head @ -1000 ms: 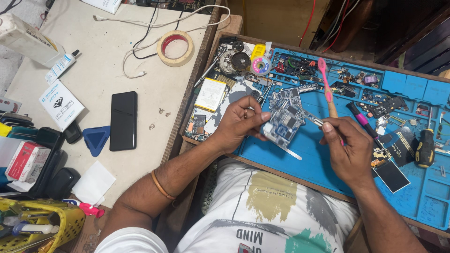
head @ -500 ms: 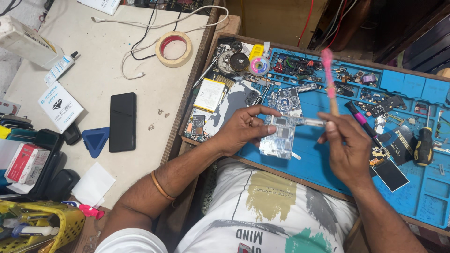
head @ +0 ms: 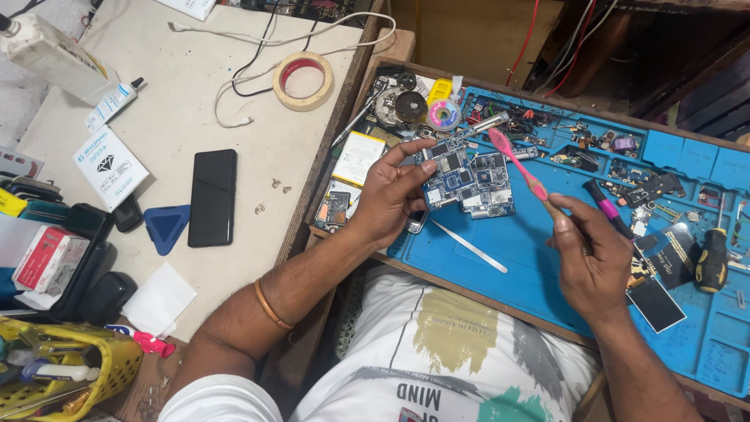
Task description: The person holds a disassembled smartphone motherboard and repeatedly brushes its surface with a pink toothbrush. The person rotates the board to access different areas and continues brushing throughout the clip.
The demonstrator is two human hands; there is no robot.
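Pink toothbrush (head: 512, 160), blue circuit board (head: 467, 177) (silver patches), blue mat (head: 547, 266)

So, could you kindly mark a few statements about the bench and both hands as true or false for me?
1. The left hand holds a circuit board. True.
2. The right hand holds a screwdriver. False: it holds a pink toothbrush.
3. The black phone lies face up on the blue mat. False: it lies on the pale tabletop, left of the mat.
4. A tape roll lies on the tabletop. True.
5. Metal tweezers lie on the mat. True.
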